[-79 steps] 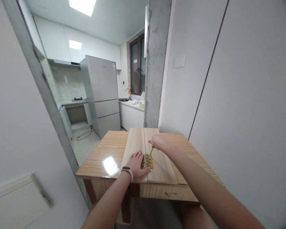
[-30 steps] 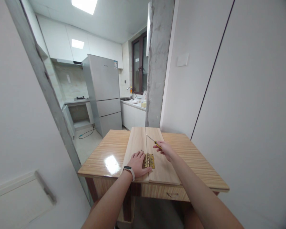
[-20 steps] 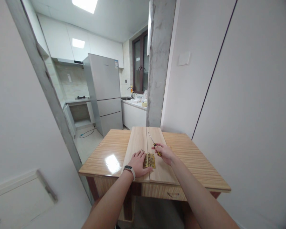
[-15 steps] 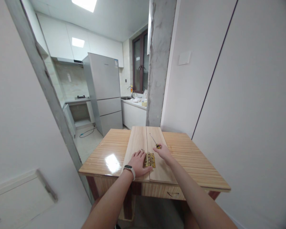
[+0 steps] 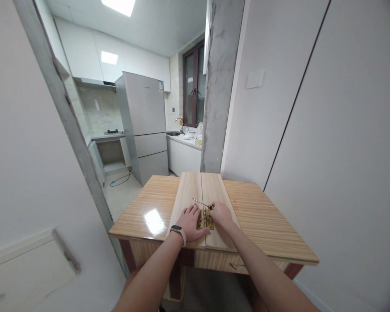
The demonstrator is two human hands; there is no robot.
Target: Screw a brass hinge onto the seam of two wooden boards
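Note:
Two pale wooden boards (image 5: 214,190) lie side by side on a striped wooden table (image 5: 266,221). A brass hinge (image 5: 205,219) spans their seam near the front. My left hand (image 5: 190,223), with a dark wristband, lies flat and open on the left board, touching the hinge's left leaf. My right hand (image 5: 220,214) is closed around a small screwdriver (image 5: 202,203) with a yellow and black handle. It rests at the hinge's right leaf, and the thin shaft points left over the seam, above the hinge.
The table stands against a white wall on the right, with a grey concrete pillar (image 5: 217,86) behind it. Beyond lies a kitchen with a grey fridge (image 5: 144,125), a counter and sink (image 5: 182,138), and a cable on the floor (image 5: 120,180).
My right hand has lifted the screwdriver off the hinge, swung its shaft from pointing down to pointing away and then left, and come back to the hinge's right leaf. My left hand stayed put.

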